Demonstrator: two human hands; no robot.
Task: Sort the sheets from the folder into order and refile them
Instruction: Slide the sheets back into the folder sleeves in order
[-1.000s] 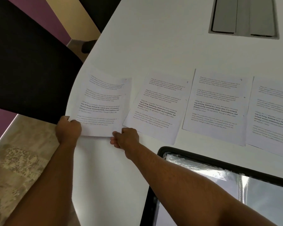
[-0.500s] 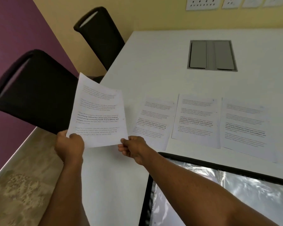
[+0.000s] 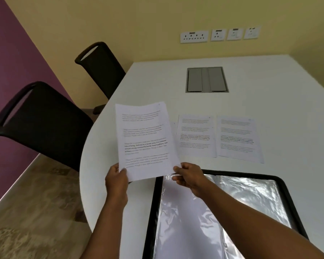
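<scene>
White printed sheet [image 3: 145, 141] held upright above white table [image 3: 269, 109] — left hand [image 3: 116, 181] and right hand [image 3: 188, 176] pinch its bottom corners. Open black folder with clear sleeves [image 3: 223, 212] lies below-right, nearer the right hand; sheet's long axis runs away from the person.

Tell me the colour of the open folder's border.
Black, framing shiny clear plastic sleeves; the open folder's border shows best in the head view.
</scene>
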